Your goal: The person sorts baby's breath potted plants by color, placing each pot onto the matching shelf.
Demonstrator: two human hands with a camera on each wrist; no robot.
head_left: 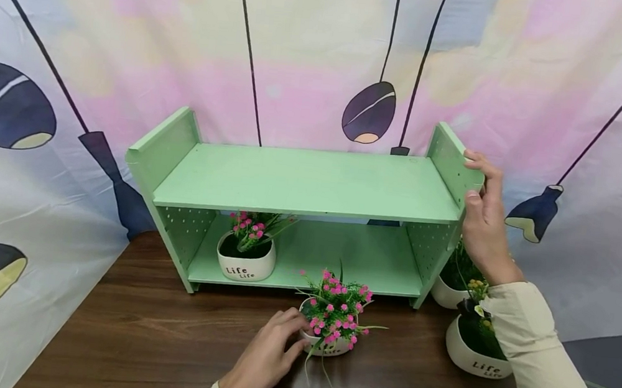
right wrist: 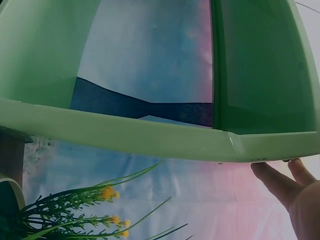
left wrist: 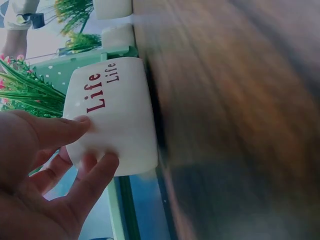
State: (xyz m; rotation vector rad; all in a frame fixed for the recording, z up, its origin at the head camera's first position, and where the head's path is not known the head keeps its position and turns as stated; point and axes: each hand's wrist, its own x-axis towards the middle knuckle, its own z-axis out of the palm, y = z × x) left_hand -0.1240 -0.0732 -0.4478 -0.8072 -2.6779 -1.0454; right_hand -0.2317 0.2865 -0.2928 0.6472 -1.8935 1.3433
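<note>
My left hand (head_left: 264,358) holds the left end of a white flowerpot (left wrist: 112,125) marked "Life", its thumb on the front and its fingers about the end. Pink artificial flowers (head_left: 336,309) and long green leaves fill this pot, which is in front of the shelf. A light green two-tier shelf (head_left: 312,185) stands on the table. Against the outside of its right side panel (head_left: 455,161), my right hand (head_left: 488,223) rests with its fingertips touching near the top. The right wrist view shows just part of that hand.
On the lower tier, toward the left, stands another white pot (head_left: 246,263) with pink flowers. Right of the shelf are a pot with yellow flowers (head_left: 478,354), under my right forearm, and a further white pot (head_left: 447,293). A patterned cloth (head_left: 313,50) hangs behind the brown table (head_left: 124,326).
</note>
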